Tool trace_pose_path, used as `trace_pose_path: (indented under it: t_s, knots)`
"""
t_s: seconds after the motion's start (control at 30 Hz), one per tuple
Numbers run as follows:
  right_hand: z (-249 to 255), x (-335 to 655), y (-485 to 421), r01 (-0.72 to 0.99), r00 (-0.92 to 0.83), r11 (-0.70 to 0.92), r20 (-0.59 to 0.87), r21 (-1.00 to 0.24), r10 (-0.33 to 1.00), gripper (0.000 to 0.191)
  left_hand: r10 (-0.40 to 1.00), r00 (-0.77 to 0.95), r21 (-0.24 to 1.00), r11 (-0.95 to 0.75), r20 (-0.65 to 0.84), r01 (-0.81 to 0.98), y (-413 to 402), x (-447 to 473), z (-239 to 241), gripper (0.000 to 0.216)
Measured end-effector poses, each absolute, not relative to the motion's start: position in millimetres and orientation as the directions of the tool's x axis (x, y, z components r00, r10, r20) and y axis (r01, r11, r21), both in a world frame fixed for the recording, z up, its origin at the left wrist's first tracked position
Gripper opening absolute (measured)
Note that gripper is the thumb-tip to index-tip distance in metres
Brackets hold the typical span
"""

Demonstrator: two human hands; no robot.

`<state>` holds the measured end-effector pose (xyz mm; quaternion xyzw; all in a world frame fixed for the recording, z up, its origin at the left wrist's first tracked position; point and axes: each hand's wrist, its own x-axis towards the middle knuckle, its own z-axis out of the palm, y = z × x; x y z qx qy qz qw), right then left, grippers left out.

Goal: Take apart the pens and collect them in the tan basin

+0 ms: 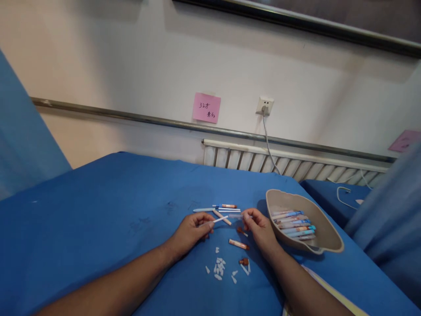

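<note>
- Our left hand (192,230) pinches a white refill (221,218) in closed fingertips. Our right hand (259,228) is closed on a clear barrel (237,216). Both are just above the blue table (115,210), their tips nearly meeting.
- We judge it best to keep the refill and barrel in one line and push gently, so the stick does not bend.
- Small white caps (219,265) lie between our wrists, and pens (294,221) lie in the beige tray (329,243).
- The pink note (206,107) reads "32", followed by handwriting we cannot make out.

Two hands (192,231) (260,229), one beige tray (326,228), two pink notes (206,107) (404,140)
</note>
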<state>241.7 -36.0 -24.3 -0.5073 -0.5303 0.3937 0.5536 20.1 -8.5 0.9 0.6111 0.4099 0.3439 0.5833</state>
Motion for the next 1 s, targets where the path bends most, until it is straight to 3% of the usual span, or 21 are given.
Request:
trace_pose_path:
  t_s: [0.23,0.47,0.73,1.0]
  knots:
    - [-24.5,235.4,-40.3,0.148,0.025,0.179,0.184,-0.973,0.983,0.035,0.883,0.468,0.984,-0.052,-0.034,0.169,-12.1,21.1,2.2,0.024]
    - [-22.1,222.5,-54.7,0.226,-0.137,0.186,0.158,-0.956,0.978,0.020,0.841,0.541,0.936,-0.204,0.017,0.288,-21.5,21.0,9.5,0.019]
    - [-14.6,221.0,-61.4,0.347,-0.153,0.230,0.187,-0.909,0.970,0.015,0.829,0.559,0.944,-0.189,0.006,0.270,-23.0,20.1,9.9,0.017]
    - [-1.2,215.3,-63.9,0.490,-0.228,0.393,0.320,-0.778,0.920,0.010,0.781,0.611,0.962,-0.050,-0.130,0.268,-21.1,20.1,16.2,0.026]
